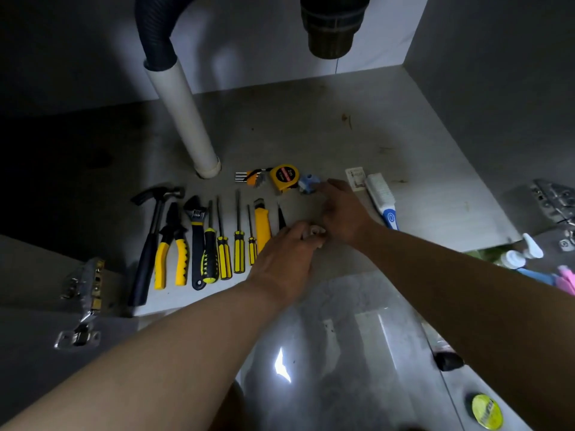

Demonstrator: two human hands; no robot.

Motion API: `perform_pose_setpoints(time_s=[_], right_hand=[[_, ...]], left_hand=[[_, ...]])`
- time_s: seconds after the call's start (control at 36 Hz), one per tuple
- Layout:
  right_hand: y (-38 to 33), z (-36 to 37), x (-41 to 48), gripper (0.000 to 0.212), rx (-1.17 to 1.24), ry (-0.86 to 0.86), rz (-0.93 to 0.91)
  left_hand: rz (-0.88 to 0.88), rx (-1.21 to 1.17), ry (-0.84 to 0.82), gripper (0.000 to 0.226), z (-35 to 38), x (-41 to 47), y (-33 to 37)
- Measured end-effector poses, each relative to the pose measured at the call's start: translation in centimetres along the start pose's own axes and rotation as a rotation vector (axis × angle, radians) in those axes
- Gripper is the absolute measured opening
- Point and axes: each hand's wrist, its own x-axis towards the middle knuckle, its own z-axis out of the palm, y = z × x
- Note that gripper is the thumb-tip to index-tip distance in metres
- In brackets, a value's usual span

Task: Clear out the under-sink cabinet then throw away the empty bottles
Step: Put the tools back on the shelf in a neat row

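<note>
Yellow-and-black tools lie in a row on the cabinet floor [311,126]: a hammer [152,231], pliers [172,244], a wrench [196,234], several screwdrivers [239,241] and a utility knife [262,225]. Behind them sit hex keys [250,176], a yellow tape measure [284,176] and a small blue item [308,183]. My left hand [286,256] curls round a small pale object I cannot identify, beside the knife. My right hand [342,213] reaches forward with straight fingers, its tips next to the blue item. A white-and-blue brush [381,197] lies to the right.
A white drain pipe [183,113] with a black hose stands at the back left, and a sink trap [331,29] hangs above. Door hinges [84,293] [553,200] flank the opening. Bottles [522,255] stand outside at the right. A yellow round item [487,412] lies on the tiled floor.
</note>
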Motion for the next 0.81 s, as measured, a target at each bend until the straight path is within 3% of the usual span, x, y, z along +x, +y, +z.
perform_pose_setpoints(time_s=[0.17, 0.33, 0.47, 0.72, 0.81], right_hand=[[-0.6, 0.8, 0.6, 0.065, 0.005, 0.054, -0.006], [-1.6, 0.3, 3.0, 0.060, -0.141, -0.123, 0.024], [-1.7, 1.6, 0.8, 0.051, -0.141, -0.025, -0.018], [-1.5, 1.2, -1.1, 0.060, -0.191, -0.058, -0.123], [-0.5, -0.3, -2.6, 0.055, -0.214, 0.088, -0.114]], left_hand=[[0.012, 0.095, 0.004, 0.060, -0.1, -0.9, -0.6], [0.022, 0.133, 0.003, 0.066, 0.1, -1.9, -1.2], [0.034, 0.228, -0.017, 0.074, 0.1, -2.5, -1.6], [-0.003, 0.208, -0.083, 0.073, 0.3, -2.6, -1.8], [-0.006, 0.211, -0.108, 0.078, 0.3, -2.5, -1.8]])
